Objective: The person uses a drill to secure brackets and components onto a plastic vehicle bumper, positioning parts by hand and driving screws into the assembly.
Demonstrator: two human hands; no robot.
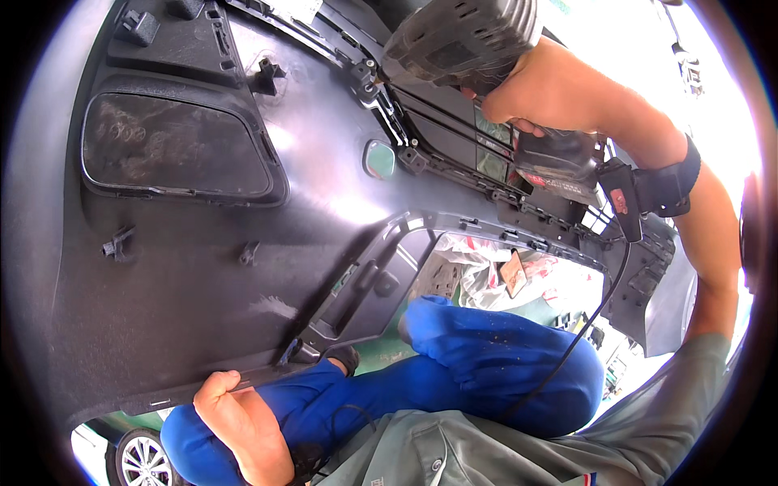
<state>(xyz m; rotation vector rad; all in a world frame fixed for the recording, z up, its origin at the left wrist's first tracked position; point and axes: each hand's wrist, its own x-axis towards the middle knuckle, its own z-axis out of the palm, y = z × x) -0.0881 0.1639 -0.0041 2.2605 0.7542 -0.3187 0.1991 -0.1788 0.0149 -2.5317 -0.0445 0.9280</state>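
Observation:
A large dark plastic car bumper [203,300], its inner side facing me, spans the left and middle of the view. With my left hand [247,425] I grip its lower edge, thumb on the near side and the other fingers hidden behind it. In my right hand [547,93], at the upper right, is a dark cordless power drill [462,44], held by its handle. Its battery [559,162] shows below my fist. The drill's nose is over the bumper's upper rail, near a metal fastener [370,65]; whether the tip touches cannot be seen.
My blue-trousered knees [502,364] are bent under the bumper. Beyond its opening lie crumpled plastic wrap [486,259] and a brown piece of card [513,273]. A cable [604,300] hangs from my right wrist strap [668,178]. A car wheel [146,459] stands at lower left.

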